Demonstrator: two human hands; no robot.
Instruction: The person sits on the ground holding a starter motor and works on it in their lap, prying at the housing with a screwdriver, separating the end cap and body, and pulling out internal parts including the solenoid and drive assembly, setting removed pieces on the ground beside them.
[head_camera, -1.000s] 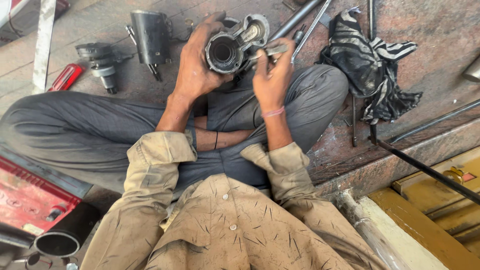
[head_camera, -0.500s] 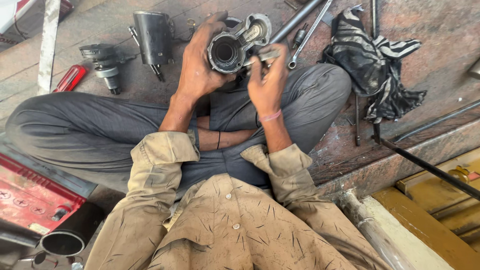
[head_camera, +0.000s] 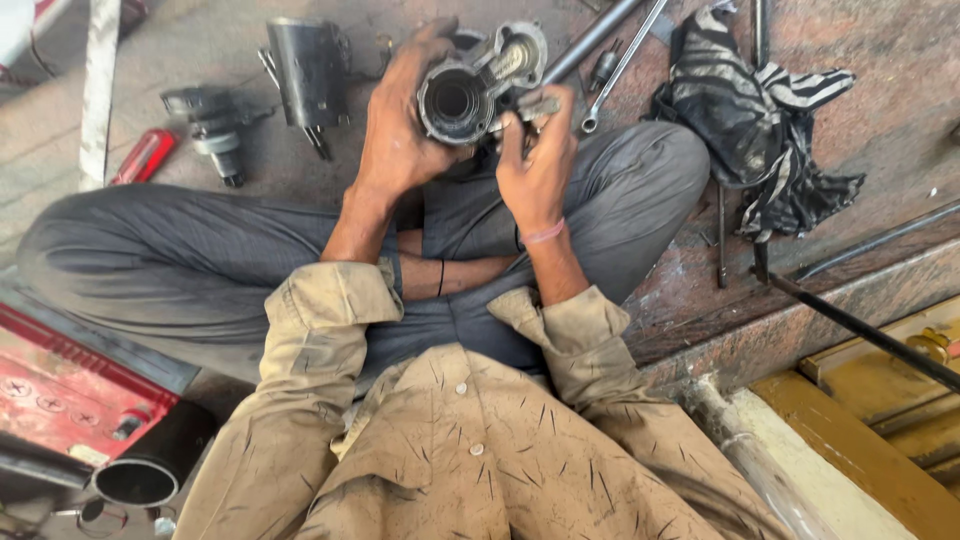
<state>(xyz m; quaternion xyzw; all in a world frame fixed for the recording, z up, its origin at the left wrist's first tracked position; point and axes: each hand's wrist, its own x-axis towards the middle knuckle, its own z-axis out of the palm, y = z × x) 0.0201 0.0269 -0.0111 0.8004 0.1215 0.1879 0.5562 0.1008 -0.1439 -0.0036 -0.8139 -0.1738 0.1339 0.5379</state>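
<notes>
The person sits cross-legged on the floor and holds a metal part (head_camera: 480, 85) up over the lap, in front of the knees. The part is grey and dirty, with a big round hole facing up and a smaller hole with a shiny piece beside it. The left hand (head_camera: 400, 130) wraps around the left side of the part, fingers curled tight over the top, so it has a firm hold. The right hand (head_camera: 535, 165) is at the lower right edge of the part, fingers bent and pinched against a small metal bit that sticks out there; I cannot tell if it grips that bit or only pushes on it. It looks like the step is working on that small bit while the other hand keeps the part still. To do this well, the left hand should hold the part steady and not let it turn, and the right fingers should push straight and slow, so nothing slips or drops into the lap. On the floor past the hands lie a dark can (head_camera: 305, 75) and a small grey piece (head_camera: 215, 125), well apart from the part. A red tool (head_camera: 145, 155) lies to the left of them. A wrench (head_camera: 620, 65) lies just beyond the right hand, and a striped rag (head_camera: 750, 120) sits to the right.
</notes>
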